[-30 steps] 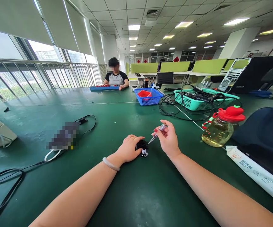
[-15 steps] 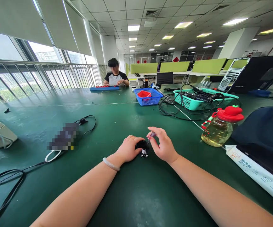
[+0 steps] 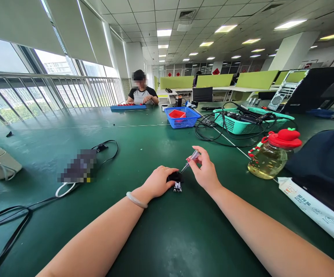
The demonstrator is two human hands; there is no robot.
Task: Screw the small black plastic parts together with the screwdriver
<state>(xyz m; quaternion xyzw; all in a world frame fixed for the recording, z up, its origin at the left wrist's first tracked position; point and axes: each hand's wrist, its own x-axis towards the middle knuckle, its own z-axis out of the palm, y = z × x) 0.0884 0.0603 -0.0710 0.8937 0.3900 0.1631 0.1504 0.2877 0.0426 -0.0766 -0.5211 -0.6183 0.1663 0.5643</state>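
My left hand [image 3: 161, 181] is closed round the left side of a small black part [image 3: 176, 177] lying on the green table [image 3: 155, 234]. Shiny metal prongs [image 3: 177, 187] stick out of the part toward me. My right hand [image 3: 206, 172] pinches the clear handle of a screwdriver [image 3: 194, 156] between thumb and fingers. The screwdriver slants down to the left, its tip at the upper right edge of the black part. Whether the tip touches a screw is too small to tell.
Right of my hands stand a red-lidded bottle [image 3: 271, 157], a dark cap [image 3: 325, 154] and a long white packet [image 3: 314, 207]. Farther back are a blue basket [image 3: 182, 122] and a green basket [image 3: 239, 129] with cables. A blurred-out device [image 3: 78, 167] lies left. Across the table sits a person [image 3: 142, 94].
My right hand has tilted and shifted a little right, so the screwdriver's handle and shaft now show plainly. My left hand still holds the black part in place.
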